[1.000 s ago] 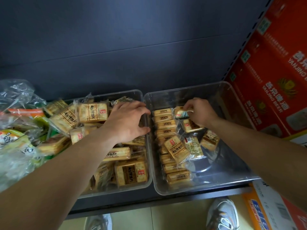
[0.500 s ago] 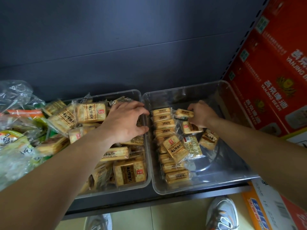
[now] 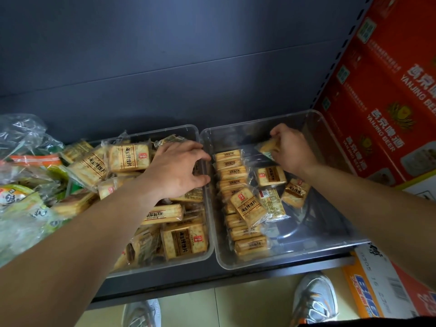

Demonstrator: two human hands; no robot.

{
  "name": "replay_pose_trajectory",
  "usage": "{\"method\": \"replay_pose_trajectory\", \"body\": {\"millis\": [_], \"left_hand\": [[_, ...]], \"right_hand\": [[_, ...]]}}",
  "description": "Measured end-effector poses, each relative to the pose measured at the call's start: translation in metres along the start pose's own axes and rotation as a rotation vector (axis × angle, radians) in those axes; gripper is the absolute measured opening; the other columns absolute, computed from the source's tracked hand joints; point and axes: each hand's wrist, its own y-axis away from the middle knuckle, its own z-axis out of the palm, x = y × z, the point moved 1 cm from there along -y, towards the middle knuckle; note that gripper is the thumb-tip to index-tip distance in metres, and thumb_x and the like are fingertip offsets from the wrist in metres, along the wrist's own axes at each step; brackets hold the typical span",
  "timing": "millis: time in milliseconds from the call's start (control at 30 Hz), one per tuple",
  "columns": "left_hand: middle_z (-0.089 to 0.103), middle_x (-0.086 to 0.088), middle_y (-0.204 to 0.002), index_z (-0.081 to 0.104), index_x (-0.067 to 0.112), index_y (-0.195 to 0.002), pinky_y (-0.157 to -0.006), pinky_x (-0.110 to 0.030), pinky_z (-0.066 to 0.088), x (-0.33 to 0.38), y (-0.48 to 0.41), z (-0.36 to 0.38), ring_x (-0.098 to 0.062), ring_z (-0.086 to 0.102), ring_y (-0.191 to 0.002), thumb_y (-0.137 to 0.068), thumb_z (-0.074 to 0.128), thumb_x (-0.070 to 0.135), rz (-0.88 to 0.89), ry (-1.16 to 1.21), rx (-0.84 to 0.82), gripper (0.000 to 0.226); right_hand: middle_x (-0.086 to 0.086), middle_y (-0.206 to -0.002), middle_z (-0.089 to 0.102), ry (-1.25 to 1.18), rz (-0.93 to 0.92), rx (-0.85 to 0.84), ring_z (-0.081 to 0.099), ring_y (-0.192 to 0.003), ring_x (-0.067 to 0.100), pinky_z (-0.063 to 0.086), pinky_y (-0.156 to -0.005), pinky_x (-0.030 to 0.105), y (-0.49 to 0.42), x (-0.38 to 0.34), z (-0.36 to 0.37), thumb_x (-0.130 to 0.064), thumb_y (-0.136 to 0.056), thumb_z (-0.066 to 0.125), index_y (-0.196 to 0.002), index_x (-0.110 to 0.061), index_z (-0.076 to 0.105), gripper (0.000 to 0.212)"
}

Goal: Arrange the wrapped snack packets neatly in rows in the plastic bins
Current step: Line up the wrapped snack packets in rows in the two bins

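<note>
The right hand holds one packet up over the far part of the right bin. Its fingers pinch the packet's right end, and the long axis runs left to right, the free end tipped leftward. Much of the wrapper is hidden by the hand. Along that bin's left wall a row of packets stands on edge, running near to far. Loose packets lie flat beside it at mixed angles. The left hand rests on the jumbled heap of packets in the left bin, fingers spread and bent at its right wall. Whether they grip anything cannot be told.
</note>
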Motion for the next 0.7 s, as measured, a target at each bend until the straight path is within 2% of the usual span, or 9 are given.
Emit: {"method": "replay_pose_trajectory", "body": {"millis": [133,200,267,367,467,600,700], "left_hand": [[0.025,0.013,-0.163,0.043,0.043,-0.147,-0.123,-0.043,0.005,-0.002,-0.001,0.002,-0.018,0.019,-0.151,-0.093,0.061,0.057,0.003,-0.008,0.004,0.059],[0.025,0.013,-0.163,0.043,0.043,-0.146,-0.123,-0.043,0.005,-0.003,-0.002,0.003,-0.018,0.019,-0.152,-0.093,0.060,0.057,0.005,-0.010,0.005,0.058],[0.026,0.012,-0.163,0.043,0.043,-0.146,-0.124,-0.043,0.005,-0.003,-0.002,0.003,-0.019,0.019,-0.152,-0.093,0.060,0.057,0.006,-0.007,0.010,0.058],[0.026,0.012,-0.163,0.043,0.043,-0.146,-0.124,-0.044,0.005,-0.003,-0.003,0.003,-0.019,0.019,-0.152,-0.093,0.060,0.057,0.010,-0.009,0.014,0.058],[0.025,0.012,-0.164,0.043,0.043,-0.147,-0.124,-0.045,0.006,-0.002,-0.003,0.004,-0.019,0.018,-0.152,-0.093,0.060,0.057,0.008,-0.013,0.012,0.059],[0.025,0.012,-0.164,0.041,0.042,-0.148,-0.124,-0.044,0.006,-0.003,-0.002,0.003,-0.019,0.018,-0.152,-0.094,0.059,0.056,0.009,-0.019,0.018,0.059],[0.030,0.010,-0.163,0.038,0.038,-0.152,-0.124,-0.045,0.013,-0.001,0.004,0.000,-0.021,0.022,-0.151,-0.095,0.060,0.052,0.014,0.011,0.057,0.063]], "right_hand": [[0.003,-0.120,0.062,0.069,-0.057,-0.084,0.060,-0.111,0.021,0.051,-0.096,0.035,-0.005,-0.002,0.012,0.000,-0.087,0.072,-0.114,-0.015,0.070,0.032],[0.003,-0.119,0.059,0.134,-0.036,-0.063,0.059,-0.111,0.023,0.052,-0.095,0.039,-0.004,0.001,0.012,-0.007,-0.088,0.072,-0.114,-0.018,0.069,0.029],[0.007,-0.122,0.055,0.163,0.066,-0.051,0.057,-0.111,0.030,0.050,-0.095,0.041,-0.003,0.008,0.010,-0.016,-0.088,0.073,-0.116,-0.021,0.062,0.031],[0.008,-0.123,0.056,0.020,0.224,-0.099,0.058,-0.109,0.026,0.046,-0.090,0.034,-0.002,0.013,0.011,-0.018,-0.089,0.074,-0.107,-0.023,0.056,0.026],[0.001,-0.115,0.067,-0.102,0.209,-0.133,0.061,-0.110,0.019,0.047,-0.090,0.027,-0.003,0.005,0.015,-0.015,-0.088,0.075,-0.106,-0.022,0.065,0.021],[-0.001,-0.118,0.069,-0.095,0.204,-0.208,0.064,-0.108,0.018,0.052,-0.097,0.036,-0.004,-0.010,0.015,-0.024,-0.091,0.073,-0.118,-0.023,0.070,0.028],[0.002,-0.109,0.070,0.023,0.214,-0.240,0.065,-0.100,0.022,0.055,-0.091,0.039,-0.001,-0.020,0.005,-0.026,-0.093,0.068,-0.113,-0.019,0.070,0.021]]}}
